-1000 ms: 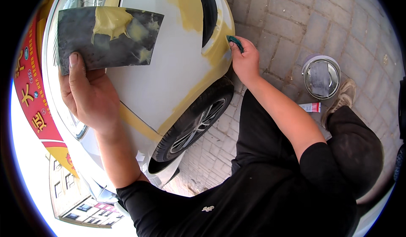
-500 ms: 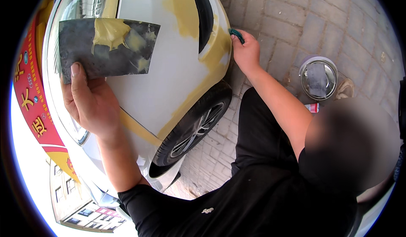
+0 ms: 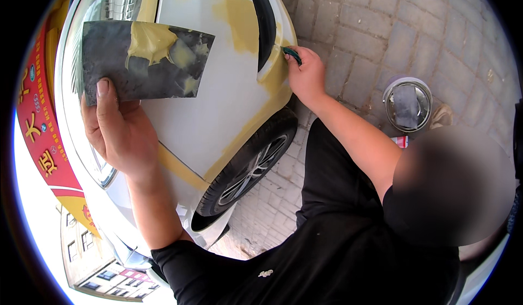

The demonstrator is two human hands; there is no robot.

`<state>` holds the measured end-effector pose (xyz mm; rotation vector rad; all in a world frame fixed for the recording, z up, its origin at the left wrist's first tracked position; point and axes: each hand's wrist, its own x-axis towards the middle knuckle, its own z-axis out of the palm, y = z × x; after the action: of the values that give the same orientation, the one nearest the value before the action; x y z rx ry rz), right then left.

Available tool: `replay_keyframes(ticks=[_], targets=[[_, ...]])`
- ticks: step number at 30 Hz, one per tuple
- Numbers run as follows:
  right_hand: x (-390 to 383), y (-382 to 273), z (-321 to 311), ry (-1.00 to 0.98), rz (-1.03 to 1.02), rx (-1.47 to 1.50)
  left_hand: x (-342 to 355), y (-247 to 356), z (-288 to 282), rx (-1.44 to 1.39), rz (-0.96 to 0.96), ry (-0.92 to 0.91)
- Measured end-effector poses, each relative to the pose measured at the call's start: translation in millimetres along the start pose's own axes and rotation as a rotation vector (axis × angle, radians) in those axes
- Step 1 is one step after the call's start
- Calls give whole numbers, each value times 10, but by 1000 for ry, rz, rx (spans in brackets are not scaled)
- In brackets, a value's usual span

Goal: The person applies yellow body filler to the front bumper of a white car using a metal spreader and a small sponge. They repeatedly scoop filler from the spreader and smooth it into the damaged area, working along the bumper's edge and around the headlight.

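Note:
My left hand (image 3: 124,136) grips the lower left corner of a dark, flat board (image 3: 106,49), thumb on top. A thick dab of yellow putty (image 3: 150,42) sits on the board's upper edge, with thinner smears to its right. My right hand (image 3: 308,79) pinches a small dark green spreader (image 3: 293,54). Its edge is at the yellow-coated corner of a white car's bodywork (image 3: 199,92), beside a black curved trim (image 3: 262,27). Yellow patches (image 3: 239,24) cover parts of the panel and the wheel arch edge.
Below the arch is the car's wheel (image 3: 248,169). On the brick paving (image 3: 359,49) to the right stands a round metal tin (image 3: 389,106) with a grey flat piece (image 3: 405,106) on top. A red and white packet (image 3: 401,141) lies near it. A red sign (image 3: 46,141) is at far left.
My right hand has moved left and slightly nearer with the spreader along the car's corner. The board in my left hand has shifted a little to the right.

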<state>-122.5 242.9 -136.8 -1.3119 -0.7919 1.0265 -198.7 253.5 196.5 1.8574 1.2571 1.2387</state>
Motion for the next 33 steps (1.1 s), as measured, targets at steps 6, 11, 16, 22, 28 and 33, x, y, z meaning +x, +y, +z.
replay_keyframes(ticks=[6,11,16,22,28,33], targets=[[-400,-235,1,25,-52,62,-10,-14,58,36,-6,-5],[-718,-459,-22,-25,-101,107,-14,4,58,40,-4,-34],[-747,-408,-142,-150,-144,171,-14,-7,57,40,-4,-1],[-194,243,-202,42,113,166,-48,-3,48,62,-20,59],[271,576,-222,-28,214,99,-11,-28,-16,71,0,102],[315,868,-196,-60,376,290,-28,-50,-25,47,17,99]])
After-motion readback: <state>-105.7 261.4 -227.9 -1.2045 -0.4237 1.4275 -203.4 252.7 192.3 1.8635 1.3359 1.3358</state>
